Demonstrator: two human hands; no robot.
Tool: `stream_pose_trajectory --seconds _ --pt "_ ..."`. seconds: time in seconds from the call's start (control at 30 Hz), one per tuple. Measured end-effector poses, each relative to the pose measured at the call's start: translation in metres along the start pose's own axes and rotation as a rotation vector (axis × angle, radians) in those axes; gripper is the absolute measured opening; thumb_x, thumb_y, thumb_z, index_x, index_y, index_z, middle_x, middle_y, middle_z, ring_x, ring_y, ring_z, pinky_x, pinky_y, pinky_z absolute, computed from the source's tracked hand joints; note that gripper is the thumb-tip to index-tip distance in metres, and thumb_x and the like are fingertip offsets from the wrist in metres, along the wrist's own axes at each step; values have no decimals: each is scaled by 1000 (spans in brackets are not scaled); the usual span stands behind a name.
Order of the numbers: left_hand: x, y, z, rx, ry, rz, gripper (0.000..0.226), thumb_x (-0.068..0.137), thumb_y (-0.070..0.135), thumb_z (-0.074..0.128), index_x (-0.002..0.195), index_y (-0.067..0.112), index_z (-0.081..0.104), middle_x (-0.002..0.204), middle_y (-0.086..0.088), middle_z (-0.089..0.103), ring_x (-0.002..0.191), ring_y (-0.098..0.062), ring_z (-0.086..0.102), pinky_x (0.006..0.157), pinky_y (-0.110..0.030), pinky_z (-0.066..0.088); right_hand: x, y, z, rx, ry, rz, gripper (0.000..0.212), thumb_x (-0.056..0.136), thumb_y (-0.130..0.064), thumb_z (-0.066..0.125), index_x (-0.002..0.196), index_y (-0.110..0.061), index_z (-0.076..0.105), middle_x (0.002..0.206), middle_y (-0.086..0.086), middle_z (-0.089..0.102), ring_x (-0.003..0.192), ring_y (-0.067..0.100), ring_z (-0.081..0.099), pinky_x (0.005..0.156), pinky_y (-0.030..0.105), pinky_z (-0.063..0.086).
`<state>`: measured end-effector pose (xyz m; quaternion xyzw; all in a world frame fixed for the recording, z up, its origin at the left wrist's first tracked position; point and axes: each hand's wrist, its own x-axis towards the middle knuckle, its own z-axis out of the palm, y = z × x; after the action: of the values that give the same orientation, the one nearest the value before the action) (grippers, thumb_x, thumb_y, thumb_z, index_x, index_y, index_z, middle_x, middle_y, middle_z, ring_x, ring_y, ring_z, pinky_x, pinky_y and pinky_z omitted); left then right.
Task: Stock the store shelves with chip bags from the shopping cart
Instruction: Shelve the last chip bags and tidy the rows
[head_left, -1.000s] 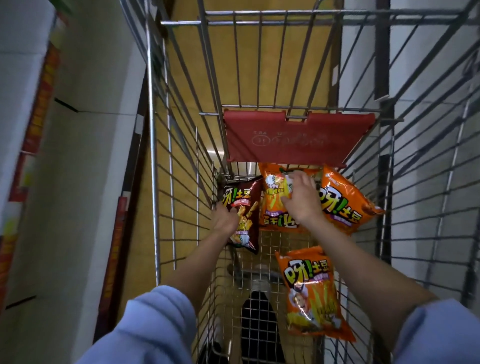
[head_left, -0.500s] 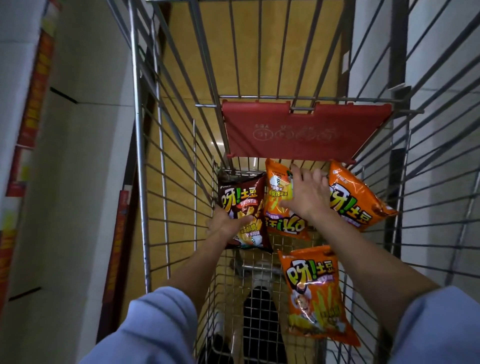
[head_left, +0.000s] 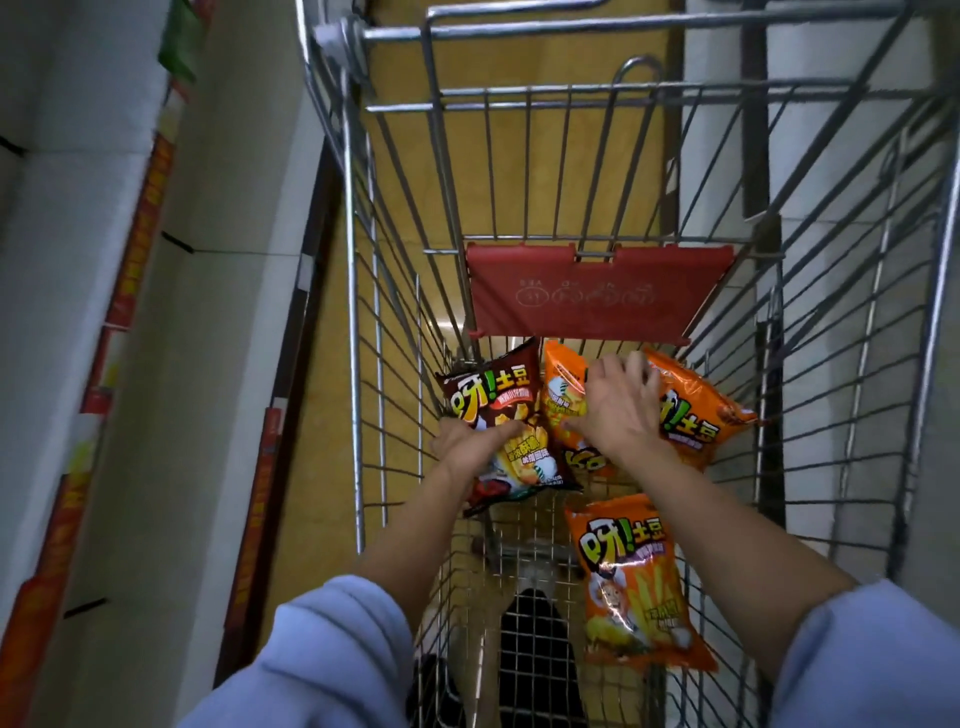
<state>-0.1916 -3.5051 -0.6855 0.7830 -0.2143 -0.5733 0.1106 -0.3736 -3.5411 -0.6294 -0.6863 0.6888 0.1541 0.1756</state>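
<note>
Head view: wire shopping cart (head_left: 395, 332) stands on yellow floor (head_left: 519, 171), white shelving w/ red price strips (head_left: 140, 234) along its left side, white units on its right. Inside cart, below red flap (head_left: 597, 291): left hand (head_left: 467, 441) grips dark-brown chip bag (head_left: 504, 415); right hand (head_left: 618, 410) lies w/ fingers spread over 2 orange bags (head_left: 696, 415), grasp can't tell. Another orange bag (head_left: 634, 587) lies on cart bottom, nearer the person.

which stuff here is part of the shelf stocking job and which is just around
Job: dark brown chip bag in left hand; orange bags under right hand; orange bag nearer; cart; shelves.
Around: red flap, yellow floor.
</note>
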Motion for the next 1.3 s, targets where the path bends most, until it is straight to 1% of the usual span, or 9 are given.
stream_pose_trajectory --seconds 0.2,0.37,0.5,0.63,0.83,0.97,1.1,1.2,1.3 --pt "-76 51 -19 -395 -243 104 93 51 34 92 125 2 46 112 -15 67 93 -27 70 64 -33 59 -37 6 -33 706 9 625 96 71 -59 74 142 -7 37 150 13 36 139 34 26 110 50 31" --pt "-140 77 -39 -324 -491 264 99 44 40 94 126 4 51 113 -13 70 102 -29 68 93 -49 52 -101 -3 -48 1642 223 1036 76 72 -37 82 132 -5 49 134 16 54 126 38 48 103 46 40" --pt "-186 91 -62 -283 -640 380 95 38 37 94 120 10 55 112 -13 70 104 -29 67 87 -42 55 -139 -29 -65 2062 317 929 53 71 -21 80 118 -9 58 124 16 62 115 35 59 98 54 46" --pt "-220 97 -85 -254 -706 435 121 21 51 94 126 8 53 118 -14 67 108 -30 64 95 -45 51 -167 -57 -85 2095 398 911 13 91 -12 62 100 -4 58 109 17 61 88 28 61 62 30 48" --pt "-260 95 -115 -283 -813 439 114 13 57 91 113 13 60 102 -9 73 101 -29 65 90 -45 48 -217 -96 -116 2114 486 803 33 82 -30 74 100 -7 58 103 11 64 89 26 62 71 33 49" --pt "-289 100 -132 -270 -866 535 123 17 59 90 124 12 56 113 -11 69 109 -32 61 101 -53 40 -256 -100 -127 2005 475 642 77 71 -50 76 132 -9 53 131 9 58 123 30 52 106 48 39" --pt "-311 108 -151 -255 -995 569 117 32 61 89 133 14 52 128 -16 62 119 -37 56 101 -63 36 -296 -77 -140 2287 545 390 41 83 -44 60 109 -11 63 107 9 65 90 19 66 78 33 53" --pt "-326 113 -162 -210 -1136 552 105 33 60 89 124 17 61 126 -16 63 112 -35 62 90 -55 44 -326 -55 -141 2493 559 276 72 85 -69 39 113 -6 62 95 13 70 78 22 69 64 32 56" --pt "-345 113 -168 -135 -1209 553 95 26 57 91 110 17 69 114 -14 69 99 -32 69 82 -50 44 -361 -35 -148 2301 434 223 89 74 -82 38 123 -10 57 106 18 70 85 30 70 67 38 58"
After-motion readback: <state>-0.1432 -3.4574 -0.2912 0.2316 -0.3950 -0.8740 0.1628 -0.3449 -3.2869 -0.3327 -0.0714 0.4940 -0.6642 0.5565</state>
